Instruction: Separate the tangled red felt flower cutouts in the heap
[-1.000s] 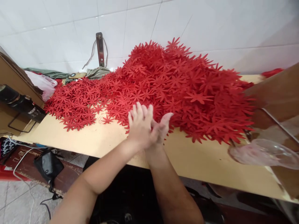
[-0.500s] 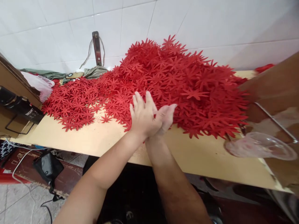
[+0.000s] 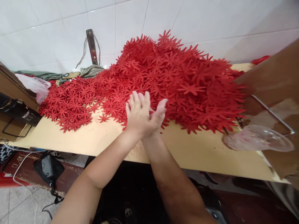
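My left hand [image 3: 137, 115] and my right hand [image 3: 159, 112] are pressed palm to palm, fingers stretched out, just above the front edge of a large pile of red flower-shaped cut-outs [image 3: 177, 77]. The left hand lies over the right and hides most of it. Nothing shows between the palms. The pile lies on a pale wooden board [image 3: 93, 140] and is highest against the white tiled wall. Thinner layers of it spread out to the left [image 3: 74, 102].
A black flask [image 3: 17, 110] and a cardboard box [image 3: 9, 88] stand at the left end, with a plastic bag [image 3: 35, 85] behind. At the right are brown cardboard [image 3: 268, 81] and clear plastic [image 3: 257, 140]. A black bag [image 3: 48, 166] and cables lie on the floor.
My joined hands have moved a little forward and to the left, towards the pile's edge, sliding against each other. The pile has not moved.
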`<state>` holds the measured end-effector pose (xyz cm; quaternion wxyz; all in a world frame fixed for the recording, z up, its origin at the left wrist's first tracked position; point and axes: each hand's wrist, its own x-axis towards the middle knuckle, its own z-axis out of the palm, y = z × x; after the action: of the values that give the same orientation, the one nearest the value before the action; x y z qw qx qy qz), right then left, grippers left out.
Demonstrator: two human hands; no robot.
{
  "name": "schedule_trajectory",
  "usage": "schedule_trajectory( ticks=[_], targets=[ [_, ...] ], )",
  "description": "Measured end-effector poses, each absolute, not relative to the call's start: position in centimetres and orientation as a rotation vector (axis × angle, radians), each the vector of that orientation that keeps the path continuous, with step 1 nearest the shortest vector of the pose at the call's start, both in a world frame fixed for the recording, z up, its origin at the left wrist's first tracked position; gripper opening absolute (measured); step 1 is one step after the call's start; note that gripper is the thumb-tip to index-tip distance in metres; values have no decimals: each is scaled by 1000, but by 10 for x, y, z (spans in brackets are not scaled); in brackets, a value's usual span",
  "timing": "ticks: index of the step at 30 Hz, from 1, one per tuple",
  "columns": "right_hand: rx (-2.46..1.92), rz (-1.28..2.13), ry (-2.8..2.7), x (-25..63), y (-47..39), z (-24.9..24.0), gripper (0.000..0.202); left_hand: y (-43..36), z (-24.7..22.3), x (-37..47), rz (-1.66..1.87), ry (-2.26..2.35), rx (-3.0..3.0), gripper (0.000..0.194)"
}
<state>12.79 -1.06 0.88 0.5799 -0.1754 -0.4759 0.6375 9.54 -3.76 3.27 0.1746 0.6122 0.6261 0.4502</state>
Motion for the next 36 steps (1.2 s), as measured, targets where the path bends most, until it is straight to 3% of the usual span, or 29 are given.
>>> schedule_trajectory(
  ticks=[2,6,9,12,16,21,23,29,36],
  targets=[
    [-374,1674,-939,118,-20,17,83,-19,32,81,1150,1953,1703,78],
    [-379,1938,-756,110,-39,20,49,1,31,51,1131,2128,1561,70],
    [-467,2026,-712,116,-39,11,24,0,28,32,1251,2074,1537,56],
    [-561,2019,-673,122,-28,4,12,-8,26,19,1429,1859,1442,49],
    [-633,1942,-620,126,-15,8,24,-30,19,13,1434,1560,1501,41],
    [-690,1966,-728,127,-15,27,42,-46,8,19,1177,1554,1856,62],
    [-704,1998,-736,129,-18,33,43,-42,4,21,1210,1581,1863,60],
    [-675,2086,-1005,142,-22,29,42,-24,0,15,1663,1500,1136,22],
    [-934,1602,-1210,134,-1,9,38,-27,11,12,1547,1026,656,29]
  ],
)
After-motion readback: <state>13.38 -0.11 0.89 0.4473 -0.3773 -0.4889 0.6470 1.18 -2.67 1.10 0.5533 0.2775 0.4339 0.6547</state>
